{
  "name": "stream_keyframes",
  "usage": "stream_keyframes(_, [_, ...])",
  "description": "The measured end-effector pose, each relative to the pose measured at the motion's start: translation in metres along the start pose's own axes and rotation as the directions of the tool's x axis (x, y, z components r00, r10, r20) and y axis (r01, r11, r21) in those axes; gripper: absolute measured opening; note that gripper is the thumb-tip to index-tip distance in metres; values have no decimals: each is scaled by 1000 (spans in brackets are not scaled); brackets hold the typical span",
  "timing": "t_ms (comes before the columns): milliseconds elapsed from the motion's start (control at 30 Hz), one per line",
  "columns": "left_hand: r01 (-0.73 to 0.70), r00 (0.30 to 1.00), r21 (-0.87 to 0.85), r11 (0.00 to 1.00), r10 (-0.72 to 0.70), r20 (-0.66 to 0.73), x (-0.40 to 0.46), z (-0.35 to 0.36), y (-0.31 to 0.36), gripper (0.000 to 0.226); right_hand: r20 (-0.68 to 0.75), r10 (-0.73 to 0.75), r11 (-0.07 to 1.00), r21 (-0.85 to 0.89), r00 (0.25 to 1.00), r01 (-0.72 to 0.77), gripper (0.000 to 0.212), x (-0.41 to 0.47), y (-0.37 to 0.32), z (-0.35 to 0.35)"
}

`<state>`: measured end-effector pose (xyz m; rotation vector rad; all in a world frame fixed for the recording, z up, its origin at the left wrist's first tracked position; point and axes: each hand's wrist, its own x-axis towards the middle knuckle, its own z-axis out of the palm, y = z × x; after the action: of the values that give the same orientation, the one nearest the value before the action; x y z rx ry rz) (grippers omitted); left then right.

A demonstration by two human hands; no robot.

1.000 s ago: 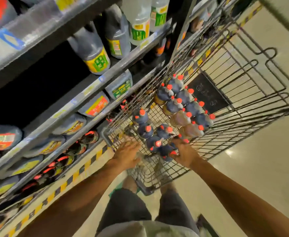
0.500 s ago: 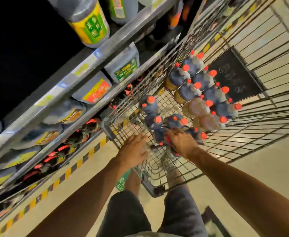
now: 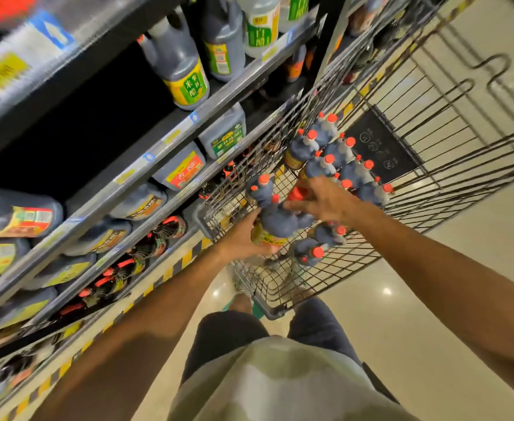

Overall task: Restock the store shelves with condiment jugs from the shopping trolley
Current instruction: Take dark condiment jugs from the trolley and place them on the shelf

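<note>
I hold one dark condiment jug (image 3: 277,221) with a yellow label just above the near end of the wire shopping trolley (image 3: 269,309). My left hand (image 3: 242,240) cups its lower, labelled side from the left. My right hand (image 3: 325,200) grips its top, by the red cap. Several more dark jugs with red caps (image 3: 325,165) stand packed in the trolley basket, and two (image 3: 310,252) sit near its front corner. The store shelves (image 3: 158,147) run along my left, stocked with similar dark jugs (image 3: 185,71).
Small red-capped bottles (image 3: 146,247) fill the lowest shelf. A yellow-and-black striped kick strip (image 3: 170,271) lines its foot. The trolley stands tight against the shelf edge, its folded child seat flap (image 3: 380,147) at the far end. Pale shiny floor (image 3: 432,299) lies to my right.
My right hand has drawn one jug up from the cluster in the trolley. My left hand left the trolley's rim and now supports that jug's side. My view tilted up toward the shelves.
</note>
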<state>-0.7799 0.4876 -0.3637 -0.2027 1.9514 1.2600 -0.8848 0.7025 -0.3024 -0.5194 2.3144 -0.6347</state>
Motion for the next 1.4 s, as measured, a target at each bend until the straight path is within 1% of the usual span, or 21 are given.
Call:
stream_keyframes(100, [-48, 999, -105, 993, 46, -28, 1, -3, 12, 106, -28, 23, 988, 155, 999, -18, 37, -10, -11, -19])
stream_keyframes(167, [-48, 998, -105, 993, 44, -38, 4, -4, 24, 99, -29, 50, 978, 206, 998, -42, 34, -16, -18, -25])
stream_keyframes(233, [-55, 997, -97, 994, 50, -50, 10, -4, 32, 87, -64, 54, 979, 199, 996, -41, 37, -22, -21, -27])
stream_keyframes(367, [-70, 996, -58, 996, 66, -61, 18, 0, 35, 92, -133, 61, 983, 179, 989, -36, 48, -34, -11, -18])
stream_keyframes(400, [-74, 995, -46, 996, 71, -65, 19, 1, 35, 89, -133, 79, 969, 244, 988, -45, 48, -39, -6, -14])
stream_keyframes(433, [-74, 995, -51, 996, 71, -72, 20, 3, 33, 85, -125, 99, 934, 355, 987, -49, 44, -44, 4, -8])
stream_keyframes(500, [-74, 995, -76, 994, 68, -78, 18, 6, 36, 81, -118, 215, 793, 601, 969, -103, 34, -62, 23, 2])
stream_keyframes(533, [-68, 994, -78, 995, 61, -90, 17, 6, 35, 81, -123, 274, 745, 654, 954, -130, 33, -72, 31, 7])
stream_keyframes(567, [-65, 993, -74, 995, 57, -102, 15, 5, 34, 81, -139, 325, 736, 658, 935, -158, 35, -83, 36, 12])
stream_keyframes(600, [-61, 993, -74, 995, 53, -105, 14, 3, 32, 81, -145, 342, 759, 625, 928, -182, 38, -89, 42, 19])
stream_keyframes(633, [-68, 993, -71, 995, 61, -103, 15, 1, 28, 81, -105, 343, 782, 582, 933, -223, 39, -94, 50, 29])
stream_keyframes(667, [-73, 993, -64, 995, 66, -96, 15, -1, 26, 82, -16, 354, 820, 485, 935, -303, 39, -97, 54, 39])
stream_keyframes(700, [-62, 994, -55, 997, 57, -92, 14, -2, 26, 82, 49, 348, 859, 384, 936, -340, 40, -97, 60, 50])
stream_keyframes(767, [-60, 994, -29, 998, 57, -96, 19, -3, 22, 79, 96, 304, 935, 157, 948, -316, 47, -90, 71, 75])
stream_keyframes(867, [-68, 991, 25, 997, 70, -117, 28, -2, 15, 77, 193, 225, 974, -48, 955, -220, 50, -71, 75, 100])
stream_keyframes(933, [-63, 987, 30, 998, 67, -144, 34, -2, 6, 77, 223, 219, 968, -176, 950, -182, 51, -51, 88, 122])
stream_keyframes(1000, [-46, 985, -13, 999, 44, -164, 38, -1, -3, 75, 217, 252, 933, -314, 943, -176, 43, -37, 104, 141])
stream_keyframes(1100, [-36, 982, -89, 995, 19, -189, 39, -3, -11, 83, 199, 263, 929, -315, 944, -192, 36, -31, 101, 143])
stream_keyframes(1200, [-14, 979, -108, 994, -9, -205, 35, -5, -17, 88, 134, 241, 909, -377, 961, -176, 37, -23, 91, 144])
stream_keyframes(1300, [8, 974, -164, 986, -45, -221, 31, -12, -21, 100, 140, 277, 898, -391, 951, -204, 35, -6, 76, 149])
stream_keyframes(1400, [-8, 968, -109, 994, -20, -250, 29, -16, -23, 86, 93, 272, 892, -397, 958, -215, 40, 5, 69, 158])
